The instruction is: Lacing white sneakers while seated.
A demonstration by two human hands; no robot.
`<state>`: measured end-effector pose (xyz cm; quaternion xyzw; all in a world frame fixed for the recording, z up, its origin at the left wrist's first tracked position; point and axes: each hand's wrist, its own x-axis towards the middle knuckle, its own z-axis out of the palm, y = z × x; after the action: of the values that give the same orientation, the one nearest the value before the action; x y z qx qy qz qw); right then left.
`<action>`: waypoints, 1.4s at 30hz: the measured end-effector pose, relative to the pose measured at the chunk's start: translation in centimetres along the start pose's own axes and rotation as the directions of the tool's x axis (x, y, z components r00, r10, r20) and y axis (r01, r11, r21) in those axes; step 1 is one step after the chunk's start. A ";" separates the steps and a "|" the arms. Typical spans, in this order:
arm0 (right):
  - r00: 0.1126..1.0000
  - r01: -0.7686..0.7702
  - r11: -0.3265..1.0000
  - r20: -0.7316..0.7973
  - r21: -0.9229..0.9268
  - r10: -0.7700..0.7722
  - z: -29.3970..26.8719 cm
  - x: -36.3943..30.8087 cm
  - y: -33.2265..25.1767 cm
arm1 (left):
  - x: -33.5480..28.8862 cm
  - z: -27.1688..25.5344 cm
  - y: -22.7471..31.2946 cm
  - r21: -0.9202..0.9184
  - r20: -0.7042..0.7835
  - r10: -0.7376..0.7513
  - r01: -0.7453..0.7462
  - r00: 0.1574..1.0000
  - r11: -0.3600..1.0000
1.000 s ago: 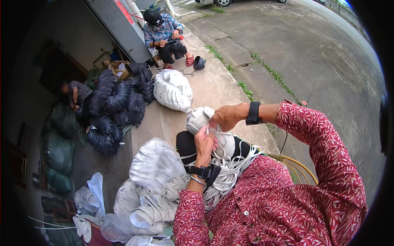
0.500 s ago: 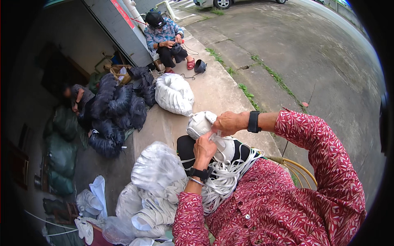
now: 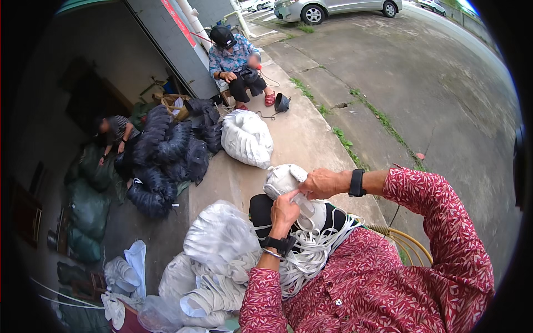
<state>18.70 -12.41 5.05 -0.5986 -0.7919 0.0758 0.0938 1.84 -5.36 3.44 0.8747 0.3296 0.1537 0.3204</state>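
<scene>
A white shoe upper (image 3: 280, 178) rests over my dark-clad knees, its toe pointing away from me. My right hand (image 3: 323, 183) grips its right edge, fingers closed. Close beside it, my left hand (image 3: 284, 212) is closed in a pinch at the upper's opening. I cannot make out whether a lace is between the fingertips. A loose bunch of flat white shoelaces (image 3: 305, 255) hangs across my lap, just below both hands.
Left of me lie stacked white uppers (image 3: 214, 291) and a plastic-wrapped bundle (image 3: 219, 233). Ahead are a white bundle (image 3: 247, 139) and black bundles (image 3: 166, 144). A seated co-worker (image 3: 237, 66) handles a black piece; another person (image 3: 116, 130) is by green sacks (image 3: 89, 202). Yellow hose (image 3: 408, 241) lies right.
The view has shifted, so everything sits slightly lower and further right. My hands stay close together at the upper. The seated co-worker's one hand has lifted away from the black piece.
</scene>
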 end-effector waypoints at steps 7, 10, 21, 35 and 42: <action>0.989 -0.045 0.998 0.142 0.054 0.037 -0.2 0.8 -0.1 | 1.3 -0.7 1.5 -0.552 0.357 -0.187 0.368 0.915 0.748; 0.991 -0.027 1.000 0.135 0.006 0.026 -0.4 0.6 -0.3 | 1.3 -0.2 1.2 -0.276 0.355 -0.238 0.345 0.904 0.897; 0.982 -0.182 0.983 0.053 0.031 0.180 0.3 0.2 -1.0 | 1.0 1.0 -0.6 0.104 0.009 -0.046 0.045 0.999 0.994; 0.989 -0.146 0.989 -0.030 -0.018 0.146 0.8 -0.1 -0.7 | 0.4 -0.5 1.8 0.209 0.057 -0.017 0.004 0.998 0.978; 0.982 -0.144 0.986 -0.138 -0.081 0.132 0.0 0.1 -1.8 | 0.4 -1.4 2.9 0.326 0.158 -0.013 -0.040 0.987 0.945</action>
<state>16.99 -12.81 5.49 -0.6596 -0.7430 0.0061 0.1133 2.84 -6.16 6.41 0.9274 0.3181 0.0290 0.1945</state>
